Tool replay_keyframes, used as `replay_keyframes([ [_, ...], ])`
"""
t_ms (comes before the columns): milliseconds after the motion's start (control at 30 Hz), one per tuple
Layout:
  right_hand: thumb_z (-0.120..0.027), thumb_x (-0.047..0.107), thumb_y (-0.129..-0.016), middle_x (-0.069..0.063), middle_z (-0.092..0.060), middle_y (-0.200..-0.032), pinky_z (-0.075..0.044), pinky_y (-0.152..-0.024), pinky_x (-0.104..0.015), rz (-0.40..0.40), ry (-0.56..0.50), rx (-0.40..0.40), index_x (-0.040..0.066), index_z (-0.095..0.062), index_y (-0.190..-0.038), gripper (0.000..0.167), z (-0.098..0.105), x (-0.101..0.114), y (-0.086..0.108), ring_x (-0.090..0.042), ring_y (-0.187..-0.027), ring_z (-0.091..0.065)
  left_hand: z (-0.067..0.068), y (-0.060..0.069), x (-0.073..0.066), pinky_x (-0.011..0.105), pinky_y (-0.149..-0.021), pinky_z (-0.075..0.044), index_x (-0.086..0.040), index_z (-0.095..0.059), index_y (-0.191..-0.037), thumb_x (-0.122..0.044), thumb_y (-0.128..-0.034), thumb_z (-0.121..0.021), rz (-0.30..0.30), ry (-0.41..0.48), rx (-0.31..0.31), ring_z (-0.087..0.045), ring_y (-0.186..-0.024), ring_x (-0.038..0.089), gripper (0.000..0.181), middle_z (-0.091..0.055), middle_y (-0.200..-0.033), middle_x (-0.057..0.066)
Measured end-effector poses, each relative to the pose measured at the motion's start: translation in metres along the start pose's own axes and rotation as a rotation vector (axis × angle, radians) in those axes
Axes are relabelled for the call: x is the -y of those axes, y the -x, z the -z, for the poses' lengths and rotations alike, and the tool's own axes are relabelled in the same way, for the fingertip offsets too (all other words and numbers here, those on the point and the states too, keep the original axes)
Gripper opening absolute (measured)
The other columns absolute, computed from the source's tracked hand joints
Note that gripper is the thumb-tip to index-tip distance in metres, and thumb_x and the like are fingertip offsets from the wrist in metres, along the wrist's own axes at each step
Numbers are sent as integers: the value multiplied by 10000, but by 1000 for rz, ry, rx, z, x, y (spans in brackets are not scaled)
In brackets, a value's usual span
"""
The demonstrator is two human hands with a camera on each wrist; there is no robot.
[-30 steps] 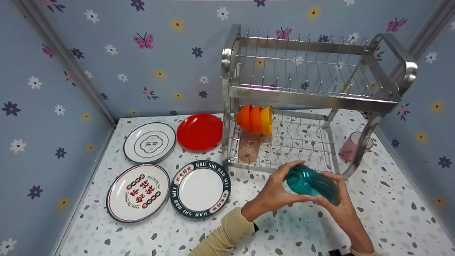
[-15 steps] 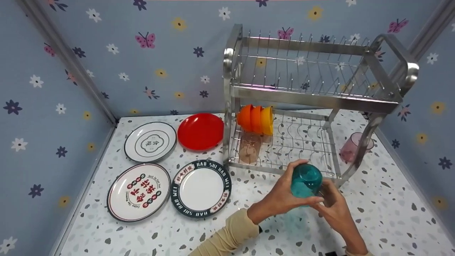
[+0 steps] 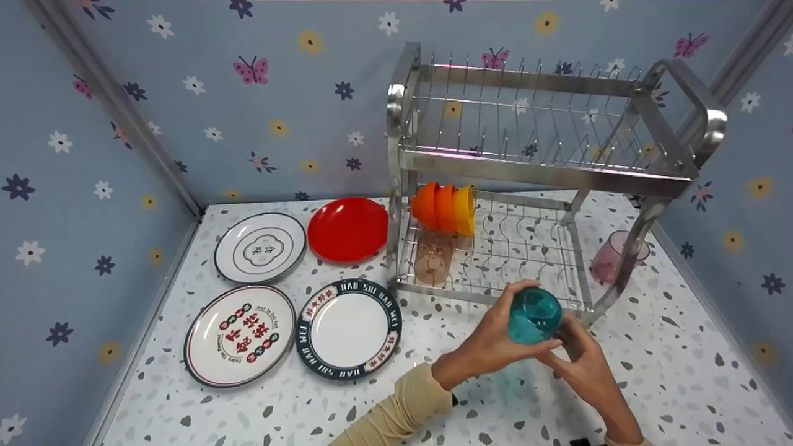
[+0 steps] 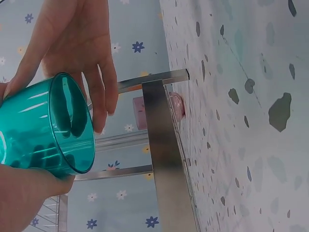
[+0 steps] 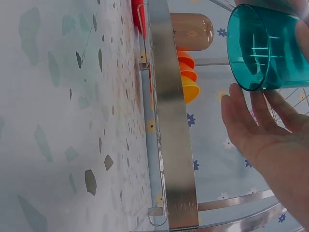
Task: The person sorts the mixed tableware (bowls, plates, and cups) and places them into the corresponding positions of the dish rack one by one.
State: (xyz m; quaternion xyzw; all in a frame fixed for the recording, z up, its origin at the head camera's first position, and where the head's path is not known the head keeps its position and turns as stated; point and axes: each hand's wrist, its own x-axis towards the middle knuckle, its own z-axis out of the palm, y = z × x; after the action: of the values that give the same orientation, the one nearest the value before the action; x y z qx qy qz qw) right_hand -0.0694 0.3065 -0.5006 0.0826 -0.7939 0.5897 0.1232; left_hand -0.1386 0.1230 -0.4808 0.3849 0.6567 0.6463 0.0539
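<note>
A transparent teal cup (image 3: 533,319) is held above the table in front of the rack, mouth toward the tabletop. My left hand (image 3: 486,344) grips it from the left, thumb across the near side. From the right, my right hand (image 3: 585,362) holds it too. In the left wrist view some right fingers pass behind the cup (image 4: 29,125), while the others extend beside it. The right wrist view shows right fingertips touching the cup (image 5: 285,48) near its rim; the right thumb is hidden there.
A two-tier metal dish rack (image 3: 545,170) stands behind the hands. Its lower tier holds nested orange and yellow bowls (image 3: 443,209) and a brownish clear cup (image 3: 432,260). A pink cup (image 3: 610,257) is at right. Several plates, including a red plate (image 3: 348,230), lie at left.
The cup has turned from lying tilted sideways between both hands to upside down. My right hand has shifted slightly left along with it. In the last half second, little has moved.
</note>
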Motion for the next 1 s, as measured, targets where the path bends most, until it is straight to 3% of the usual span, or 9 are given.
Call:
replay_keyframes([
  [233,-768,-98,-857,4,-585,-1348,-422,-1061,-171,-18,25,-2,-34,-512,-1419,621,2,0,-1,-43,-1282,-546,2,-1,4,303,-1057,-461,-213,-316,-1522,-175,-872,-846,-1,-20,-7,-517,-1285,89,840,-514,-1437,23],
  [533,-699,-89,-925,-159,-532,-1392,-442,-1064,-225,43,29,26,-25,-451,-1473,605,17,-5,0,-143,-1294,-543,12,-7,10,289,-1011,-497,-195,-292,-1531,-202,-885,-837,14,-59,-54,-513,-1290,134,846,-486,-1455,70],
  [767,-716,-111,-900,-126,-553,-1375,-465,-1042,-225,20,39,-46,-1,-482,-1459,616,28,-5,1,-155,-1269,-568,20,-15,14,306,-1041,-480,-164,-258,-1541,-219,-886,-837,7,-92,-85,-491,-1320,157,876,-445,-1486,87],
  [1000,-699,-131,-902,-221,-528,-1366,-460,-1040,-211,20,55,-87,-48,-468,-1446,596,40,-8,2,-152,-1264,-571,28,-23,21,327,-1086,-449,-196,-240,-1539,-257,-884,-839,24,-143,-117,-447,-1357,179,890,-393,-1520,83],
])
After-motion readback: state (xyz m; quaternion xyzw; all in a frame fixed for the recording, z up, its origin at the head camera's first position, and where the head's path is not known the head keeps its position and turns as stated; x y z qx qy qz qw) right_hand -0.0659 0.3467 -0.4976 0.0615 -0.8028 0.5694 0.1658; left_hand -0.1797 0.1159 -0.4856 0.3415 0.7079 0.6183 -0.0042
